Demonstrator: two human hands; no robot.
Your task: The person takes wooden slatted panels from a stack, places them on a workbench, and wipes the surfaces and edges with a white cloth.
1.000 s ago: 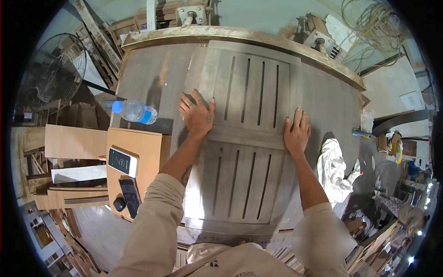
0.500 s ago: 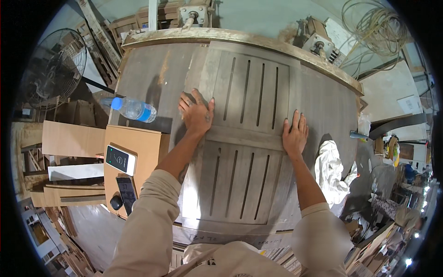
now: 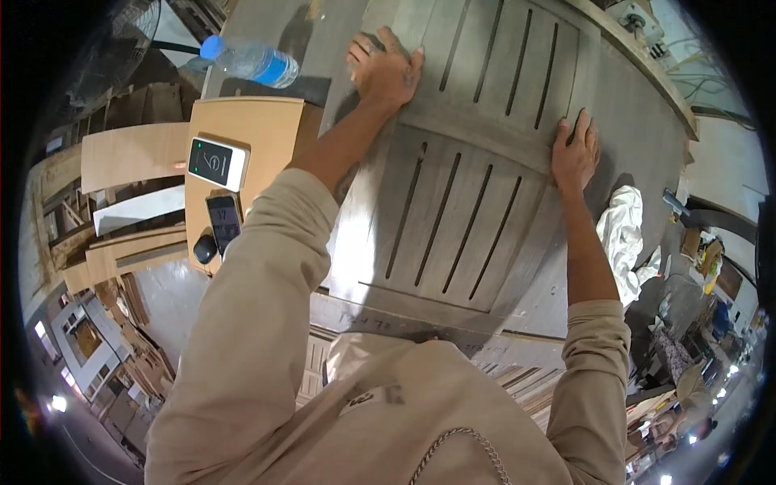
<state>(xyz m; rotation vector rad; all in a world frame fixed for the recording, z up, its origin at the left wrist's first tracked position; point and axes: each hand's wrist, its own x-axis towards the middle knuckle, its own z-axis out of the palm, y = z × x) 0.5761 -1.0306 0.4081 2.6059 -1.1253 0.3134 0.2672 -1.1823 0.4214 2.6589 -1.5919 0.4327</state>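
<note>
A grey-brown wooden door panel [image 3: 477, 149] with two rows of long narrow slots lies flat on the workbench in front of me. On its left edge rests my left hand [image 3: 383, 71], fingers bent a little and spread apart, holding nothing. Along the right edge, near the crossbar between the rows, my right hand [image 3: 575, 152] lies with its fingers stretched out. Bright light falls on the panel's lower left side. The panel's far end runs out at the top of the picture.
Left of the panel are a clear water bottle [image 3: 250, 61] with a blue cap and a cardboard box [image 3: 242, 121] bearing a white device [image 3: 218, 164], a phone [image 3: 224, 218] and a small black object [image 3: 204, 248]. A crumpled white cloth [image 3: 622, 234] lies at the right. A raised rail [image 3: 647, 61] edges the bench.
The view has tilted down and turned, so the bench sits higher in the picture. Both hands remain at the panel's two edges.
</note>
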